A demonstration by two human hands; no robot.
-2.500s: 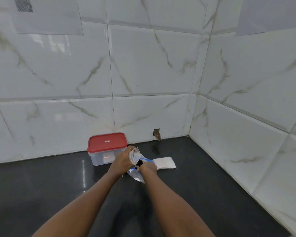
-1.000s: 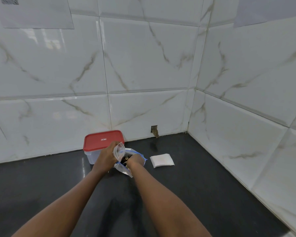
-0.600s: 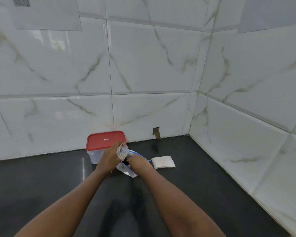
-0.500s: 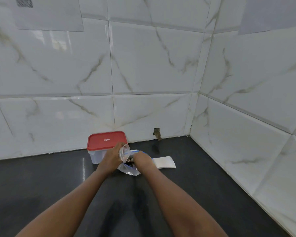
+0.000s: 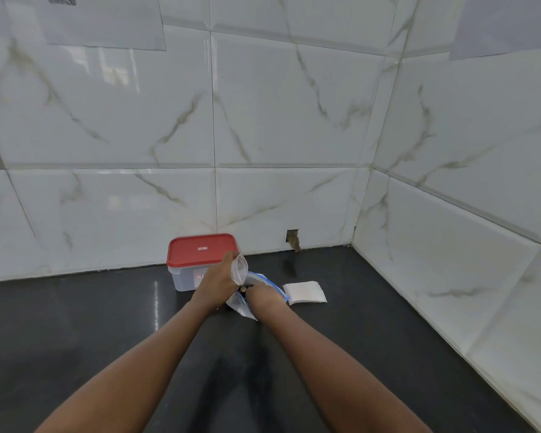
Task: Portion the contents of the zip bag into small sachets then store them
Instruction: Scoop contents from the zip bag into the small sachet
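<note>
Marble-look tile walls (image 5: 294,120) are meeting in a corner at right; glossy black counter (image 5: 75,323) is reflecting light. Red-lid box (image 5: 197,260) is sitting by the back wall. Zip bag (image 5: 247,307) w/ blue seal is lying betw. both hands, sachet stack (image 5: 305,292) just right. Small sachet (image 5: 239,270) is being pinched upright by left hand (image 5: 216,285); right hand (image 5: 264,296) is curled at the bag mouth, grip can't be told.
</note>
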